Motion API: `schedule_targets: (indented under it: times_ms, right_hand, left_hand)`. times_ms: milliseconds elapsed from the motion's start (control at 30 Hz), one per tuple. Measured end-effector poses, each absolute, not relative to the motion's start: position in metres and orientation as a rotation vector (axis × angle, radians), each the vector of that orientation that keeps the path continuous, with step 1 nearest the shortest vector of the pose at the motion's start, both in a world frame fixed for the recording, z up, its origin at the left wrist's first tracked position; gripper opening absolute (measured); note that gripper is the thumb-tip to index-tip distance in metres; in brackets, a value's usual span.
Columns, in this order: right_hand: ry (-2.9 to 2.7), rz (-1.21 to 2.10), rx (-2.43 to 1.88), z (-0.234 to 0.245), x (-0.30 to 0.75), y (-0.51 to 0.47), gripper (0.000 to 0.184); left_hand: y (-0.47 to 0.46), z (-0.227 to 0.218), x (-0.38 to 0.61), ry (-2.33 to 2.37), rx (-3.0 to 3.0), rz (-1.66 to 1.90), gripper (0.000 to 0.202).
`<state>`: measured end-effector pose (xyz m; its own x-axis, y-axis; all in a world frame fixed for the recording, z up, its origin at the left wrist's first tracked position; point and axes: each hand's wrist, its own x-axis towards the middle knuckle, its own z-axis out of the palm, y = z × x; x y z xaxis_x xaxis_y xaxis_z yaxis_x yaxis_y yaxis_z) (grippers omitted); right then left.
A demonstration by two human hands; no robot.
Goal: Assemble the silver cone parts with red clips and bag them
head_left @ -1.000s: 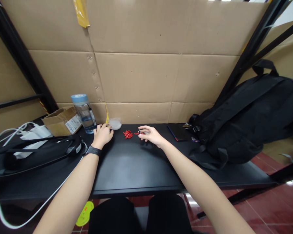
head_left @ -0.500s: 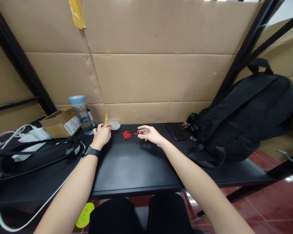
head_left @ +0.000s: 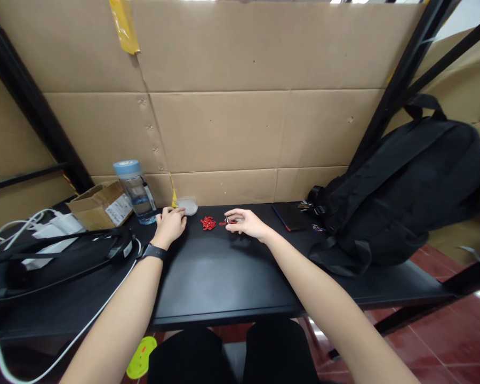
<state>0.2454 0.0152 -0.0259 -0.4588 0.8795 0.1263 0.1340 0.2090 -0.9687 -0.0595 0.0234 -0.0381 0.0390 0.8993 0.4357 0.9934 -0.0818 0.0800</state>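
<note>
A small pile of red pieces [head_left: 208,223], too small to tell in kind, lies on the black tabletop between my hands. My right hand [head_left: 246,223] is just right of it, thumb and fingers closed in a pinch on a small silvery thing [head_left: 227,220]. A few red bits [head_left: 223,223] show beside those fingertips; whether they are held I cannot tell. My left hand [head_left: 170,223], with a dark band on its wrist, rests palm down with fingers stretched out. Its fingertips are at the near side of a clear, whitish plastic container [head_left: 189,206].
A water bottle [head_left: 136,194], an open cardboard box [head_left: 102,205], white chargers [head_left: 56,226] and a black bag [head_left: 60,258] stand left. To the right are a dark flat case [head_left: 291,217], keys [head_left: 304,205] and a black backpack [head_left: 400,186]. Cardboard [head_left: 220,128] walls off the back.
My left hand has shifted very slightly right, near the container. My right hand keeps its pinch in about the same place. The view has tilted a little.
</note>
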Motion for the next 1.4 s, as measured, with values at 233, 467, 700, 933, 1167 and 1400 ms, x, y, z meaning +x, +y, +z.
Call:
schedule_targets:
  times_ms: [233, 467, 700, 933, 1167, 1400]
  right_hand:
    - [-1.666, 1.232, -0.931, -0.026, 0.247, 0.02, 0.049]
    - [-1.667, 0.705, -0.948, -0.028, 0.253, 0.032, 0.044]
    - [-1.79, 0.364, -0.965, -0.027, 0.263, 0.035, 0.039]
    - [-2.002, 0.31, -0.958, -0.015, 0.269, 0.026, 0.04]
    - [-2.515, 0.525, -1.0, 0.013, 0.278, -0.002, 0.04]
    - [-2.742, 0.611, -1.447, 0.026, 0.286, -0.026, 0.038]
  left_hand:
    - [0.004, -0.013, -0.045, -1.827, -1.987, -0.801, 0.031]
    - [-0.022, -0.004, 0.019, -1.422, -2.371, -1.316, 0.022]
    - [-0.025, -0.029, 0.051, -1.417, -2.78, -1.159, 0.015]
    - [-0.027, -0.038, 0.048, -1.429, -2.81, -0.615, 0.029]
    - [-0.036, -0.032, 0.052, -1.212, -3.042, -0.433, 0.035]
    - [-0.042, -0.032, 0.05, -1.232, -2.993, -0.345, 0.059]
